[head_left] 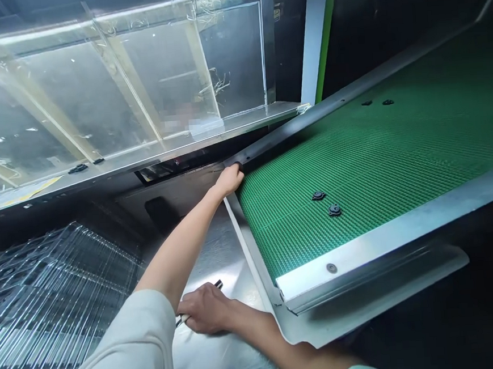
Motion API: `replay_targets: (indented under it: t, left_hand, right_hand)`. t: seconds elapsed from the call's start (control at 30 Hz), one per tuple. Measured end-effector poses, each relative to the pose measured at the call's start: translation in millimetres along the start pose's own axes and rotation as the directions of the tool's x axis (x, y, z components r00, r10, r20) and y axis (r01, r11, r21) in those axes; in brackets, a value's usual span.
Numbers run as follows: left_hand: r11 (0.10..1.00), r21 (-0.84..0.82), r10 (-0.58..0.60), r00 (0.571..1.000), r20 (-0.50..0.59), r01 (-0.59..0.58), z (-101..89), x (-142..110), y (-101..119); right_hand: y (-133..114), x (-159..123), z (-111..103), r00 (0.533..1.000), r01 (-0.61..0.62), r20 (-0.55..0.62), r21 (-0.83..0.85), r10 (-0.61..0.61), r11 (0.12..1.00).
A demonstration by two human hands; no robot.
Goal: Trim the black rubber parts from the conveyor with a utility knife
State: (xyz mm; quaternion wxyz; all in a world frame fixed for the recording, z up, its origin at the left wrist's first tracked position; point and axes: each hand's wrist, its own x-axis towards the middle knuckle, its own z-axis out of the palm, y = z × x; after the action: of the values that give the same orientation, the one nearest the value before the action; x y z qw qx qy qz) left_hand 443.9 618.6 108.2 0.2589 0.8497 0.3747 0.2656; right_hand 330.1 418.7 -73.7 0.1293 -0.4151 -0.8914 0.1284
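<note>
Right hand [207, 308] is curled shut around a thin metal stick [217, 285], and the stick pokes out on both sides of the fist. That hand sits on a shiny steel sheet [217, 357], just under the other arm. Left hand [229, 180] reaches up and its fingers [237, 171] bend over the end of a long black strip [276, 134]. The fingertips are hidden, so I cannot tell if they pinch it or only press on it. To the left of the arms lies a pile of clear ridged plastic [47, 308]. To the right is a green bumpy belt [356, 164] with a silver metal edge [387, 236] and a round bolt [331, 268]. Two small black knobs [327, 202] sit on the belt near the hands, and two more [376, 102] sit farther up. The black strip runs along the belt's far side. Behind it, clear plastic panels [106, 87] stand with tape on them, and a small black clip [77, 168] lies on their metal ledge [171, 148].
</note>
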Motion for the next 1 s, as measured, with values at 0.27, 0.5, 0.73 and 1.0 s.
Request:
replay_targets:
  t: [0.27, 0.5, 0.73, 1.0]
  left_hand:
    - [0.723, -0.67, -0.132, 0.986, 0.106, 0.169, 9.9, -21.3, 44.4]
    - [0.879, -0.477, 0.126, 0.972, 0.199, -0.016, 43.8, -65.9, 98.3]
    - [0.686, 0.439, 0.492, 0.815, 0.307, -0.58, 57.0, -97.5, 125.4]
    - [0.644, 0.457, 0.546, 0.787, 0.288, -0.614, 55.3, -119.9, 140.6]
  right_hand:
    - [1.1, -1.7, -1.6, 0.998, -0.005, -0.068, 0.037, 0.007, 0.999]
    - [4.5, 1.3, 9.2, 0.995, 0.012, -0.099, 0.004, -0.011, 1.0]
    - [8.1, 4.0, 13.9, 0.999, 0.033, -0.037, -0.043, -0.035, 0.999]
    - [2.9, -0.2, 0.5, 0.999, -0.006, -0.043, 0.037, 0.007, 0.999]
